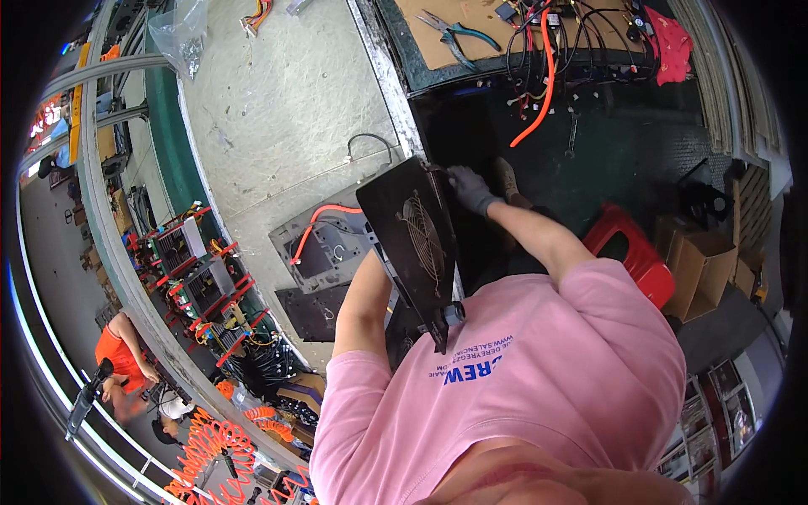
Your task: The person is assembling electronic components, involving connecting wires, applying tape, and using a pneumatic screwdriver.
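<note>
1. Black panel, a sheet-like part with a round wire grille, is raised on edge in front of the person's body, above the near margin of the pale workbench.

2. Handling (judged from appearance): probably sheet metal, hence stiff and of moderate weight; its smooth dark face may slip under bare skin, and its edges may be sharp. The grille wires look the most easily bent portion.

3. Points of hold: the opposing rims, or the two ends, would serve best, with fingers kept off the grille.

4. Orientation: the long axis runs from the far end, beside the gloved hand, back toward the chest of the pink shirt. The panel stands steeply tilted, its grille face visible from above; the near end, bearing a small rounded fitting, points at the shirt.

5. Right hand: grey-gloved, fingers partly bent at the far corner and seemingly touching it; how firmly they close cannot be told.

6. Left hand: hidden behind the panel, only its bare forearm showing; its opening and hold cannot be told.
</note>
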A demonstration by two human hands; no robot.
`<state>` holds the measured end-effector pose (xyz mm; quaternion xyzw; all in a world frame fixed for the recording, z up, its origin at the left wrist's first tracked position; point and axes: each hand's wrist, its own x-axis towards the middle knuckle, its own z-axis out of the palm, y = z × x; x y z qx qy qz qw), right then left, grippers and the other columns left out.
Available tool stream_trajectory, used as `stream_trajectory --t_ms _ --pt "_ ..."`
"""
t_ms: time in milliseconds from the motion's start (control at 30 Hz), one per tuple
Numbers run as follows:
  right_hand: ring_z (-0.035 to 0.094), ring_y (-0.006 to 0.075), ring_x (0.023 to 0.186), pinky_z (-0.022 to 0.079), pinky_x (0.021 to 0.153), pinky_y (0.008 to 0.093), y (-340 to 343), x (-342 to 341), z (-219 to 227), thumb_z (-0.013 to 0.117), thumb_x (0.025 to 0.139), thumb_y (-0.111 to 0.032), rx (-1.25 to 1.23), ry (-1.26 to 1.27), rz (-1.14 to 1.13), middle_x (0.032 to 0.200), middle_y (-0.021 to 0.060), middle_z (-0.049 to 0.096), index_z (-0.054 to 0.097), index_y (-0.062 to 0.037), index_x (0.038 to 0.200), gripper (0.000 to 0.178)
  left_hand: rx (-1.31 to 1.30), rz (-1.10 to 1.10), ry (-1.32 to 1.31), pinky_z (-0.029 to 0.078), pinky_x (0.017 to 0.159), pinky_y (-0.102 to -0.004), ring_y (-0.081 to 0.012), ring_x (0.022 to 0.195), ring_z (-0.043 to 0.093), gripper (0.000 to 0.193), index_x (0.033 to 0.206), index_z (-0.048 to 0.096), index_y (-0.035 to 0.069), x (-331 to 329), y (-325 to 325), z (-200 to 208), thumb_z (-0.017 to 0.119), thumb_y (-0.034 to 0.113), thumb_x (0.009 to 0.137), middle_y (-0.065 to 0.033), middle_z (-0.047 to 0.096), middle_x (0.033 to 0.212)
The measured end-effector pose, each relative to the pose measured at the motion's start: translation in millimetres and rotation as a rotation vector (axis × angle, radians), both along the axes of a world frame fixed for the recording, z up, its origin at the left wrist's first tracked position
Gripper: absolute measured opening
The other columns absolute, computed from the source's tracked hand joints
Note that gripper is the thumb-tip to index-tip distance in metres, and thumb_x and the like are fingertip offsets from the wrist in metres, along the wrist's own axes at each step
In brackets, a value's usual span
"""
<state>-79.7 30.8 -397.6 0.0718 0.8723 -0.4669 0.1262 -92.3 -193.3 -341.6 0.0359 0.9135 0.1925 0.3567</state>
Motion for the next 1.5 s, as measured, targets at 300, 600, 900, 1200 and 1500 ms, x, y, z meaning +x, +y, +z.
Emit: stream_trajectory --t_ms 300,600,900,1200,1500 --pt "0.055 0.0378 0.099 0.046 0.083 0.0439 -4.3 26.7 14.5 0.051 0.086 -0.014 -0.214 0.027 -0.166 0.105 0.0174 0.058 0.056 -0.0078 0.101 0.017 -0.012 0.003 0.004 0.048 0.070 -0.0306 -0.0162 0.085 0.060 0.026 0.112 0.057 0.003 -3.9 1.9 -1.5 0.052 0.018 0.090 -0.0112 0.065 0.100" --pt "0.056 0.0459 0.095 0.045 0.078 0.0528 28.7 41.2 61.4 0.046 0.091 -0.021 -0.157 -0.154 -0.294 0.100 0.0249 0.060 0.048 -0.0090 0.110 0.022 -0.004 -0.015 0.020 0.048 0.071 -0.0307 -0.0166 0.086 0.060 0.027 0.112 0.056 0.003 -31.9 1.1 12.8 0.052 0.017 0.090 -0.0115 0.065 0.100" --pt "0.064 0.0401 0.075 0.050 0.071 0.0511 88.5 -118.1 166.9 0.045 0.085 -0.013 0.392 -0.053 0.018 0.085 0.0245 0.065 0.018 -0.0035 0.144 0.066 -0.011 -0.004 0.027 0.048 0.072 -0.0308 -0.0169 0.087 0.060 0.027 0.113 0.056 0.003 -38.3 2.8 26.7 0.052 0.017 0.090 -0.0118 0.065 0.101" --pt "0.064 0.0377 0.093 0.051 0.080 0.0483 119.1 -204.5 142.2 0.044 0.087 -0.014 0.446 -0.028 -0.215 0.108 0.0254 0.061 0.025 -0.0034 0.143 0.060 -0.007 -0.018 0.027 0.048 0.073 -0.0310 -0.0173 0.087 0.060 0.027 0.113 0.056 0.003 -34.9 9.8 33.6 0.052 0.017 0.090 -0.0122 0.065 0.101" --pt "0.049 0.0347 0.108 0.043 0.083 0.0506 91.5 -190.8 161.1 0.055 0.082 -0.023 0.672 0.339 -0.054 0.117 0.0128 0.052 0.055 -0.0144 0.114 0.033 0.003 0.015 0.018 0.048 0.073 -0.0311 -0.0177 0.088 0.060 0.028 0.114 0.055 0.002 -25.7 2.4 35.9 0.052 0.016 0.090 -0.0125 0.065 0.101"
